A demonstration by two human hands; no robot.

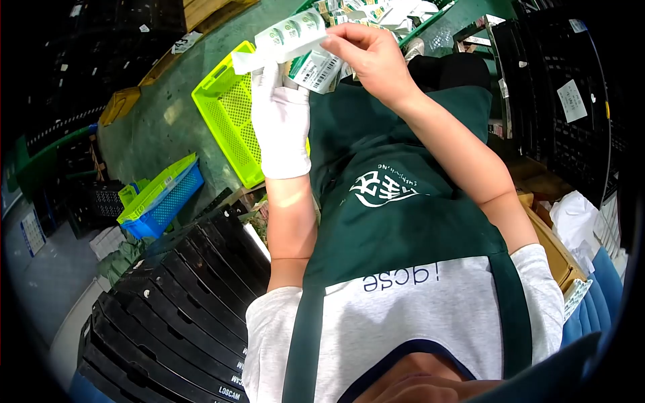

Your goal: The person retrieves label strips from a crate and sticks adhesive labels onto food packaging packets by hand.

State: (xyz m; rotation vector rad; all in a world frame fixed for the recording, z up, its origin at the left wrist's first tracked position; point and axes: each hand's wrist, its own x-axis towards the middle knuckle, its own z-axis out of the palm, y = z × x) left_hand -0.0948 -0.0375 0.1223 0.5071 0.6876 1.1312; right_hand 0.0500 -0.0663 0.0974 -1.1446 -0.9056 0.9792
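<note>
My left hand point(281, 124), in a white glove, is closed round the edge of a clear packet point(317, 71) with a green-and-white barcode label. Its fingertips are partly hidden behind a strip of white labels with green oval prints point(290, 33). Bare, my right hand point(369, 57) pinches the right end of that strip between thumb and fingers. The strip's left end hangs over the gloved fingers, above the packet.
Beyond my hands, a green crate point(428, 25) holds many small packets. A lime-green crate point(232, 114) stands left of my glove, with a blue basket point(164, 205) further left. Black crates point(175, 302) are stacked at lower left, and more stand at right.
</note>
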